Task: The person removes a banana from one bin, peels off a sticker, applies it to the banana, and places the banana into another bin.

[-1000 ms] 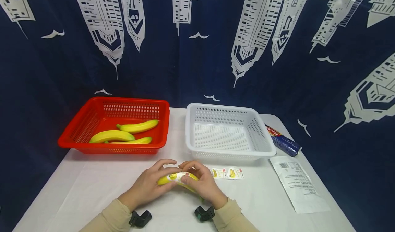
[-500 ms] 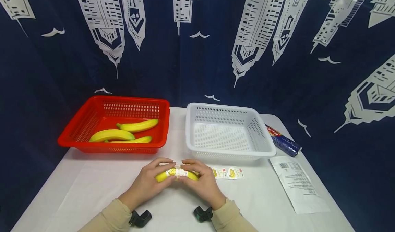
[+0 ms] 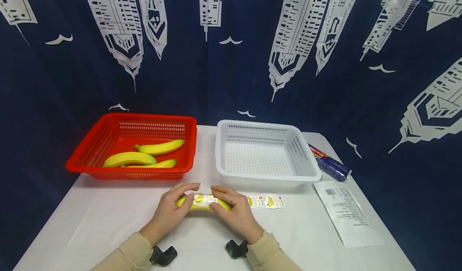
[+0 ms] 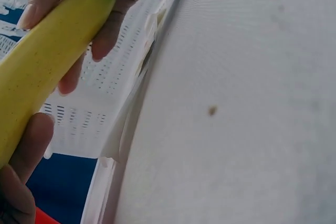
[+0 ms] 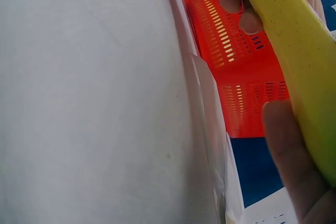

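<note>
A yellow banana (image 3: 201,207) is held level between both hands above the table. Across its upper side lies a white label (image 3: 207,199) with a banana picture. My left hand (image 3: 169,212) grips the left end, its thumb lying near the label's left part. At the other end my right hand (image 3: 238,211) holds the banana, thumb in front and fingers behind. The left wrist view shows the banana's underside (image 4: 55,51) with fingers on both sides of it. In the right wrist view, the banana (image 5: 294,40) again has fingers at both ends.
A red basket (image 3: 131,174) with several bananas (image 3: 160,147) stands at the back left. Beside it is a white basket (image 3: 268,178). A strip of banana stickers (image 3: 265,201) lies near my right hand. Farther right are a blue packet (image 3: 333,167) and a printed white pouch (image 3: 348,215).
The banana has turned from slanting down at its right end to level. My left thumb has moved from below the banana up onto it by the label.
</note>
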